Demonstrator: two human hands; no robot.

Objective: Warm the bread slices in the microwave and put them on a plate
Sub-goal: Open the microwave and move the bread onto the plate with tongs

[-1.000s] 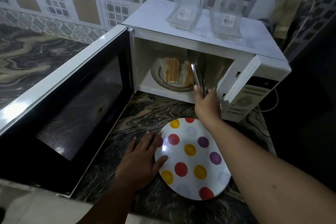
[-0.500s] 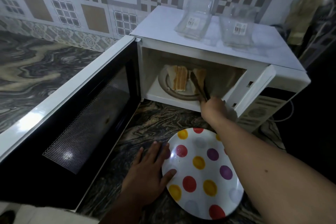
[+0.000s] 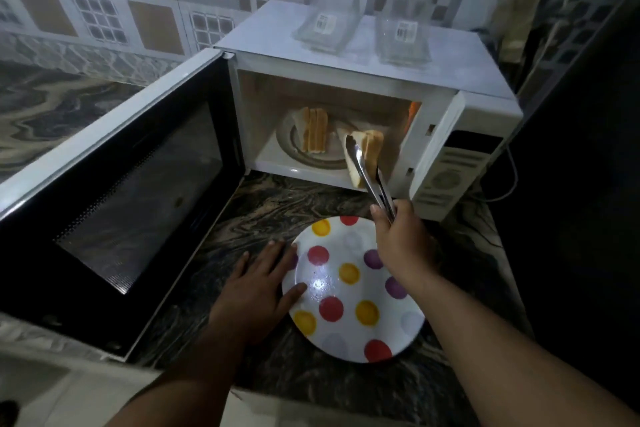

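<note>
A white microwave stands on the counter with its door swung wide open to the left. Inside, several bread slices stand on edge on the glass turntable. My right hand grips metal tongs, which pinch a few bread slices at the microwave's opening, lifted off the turntable. A white plate with coloured dots lies on the counter in front of the microwave. My left hand rests flat on the counter, its thumb and fingertips touching the plate's left rim.
Two clear glass dishes sit on top of the microwave. The counter is dark marbled stone, with a patterned tile wall behind. A dark surface rises on the right. The open door blocks the counter's left side.
The tongs closed on a few slices inside the microwave, and my right hand has drawn them back to the opening. My left hand stays at the plate.
</note>
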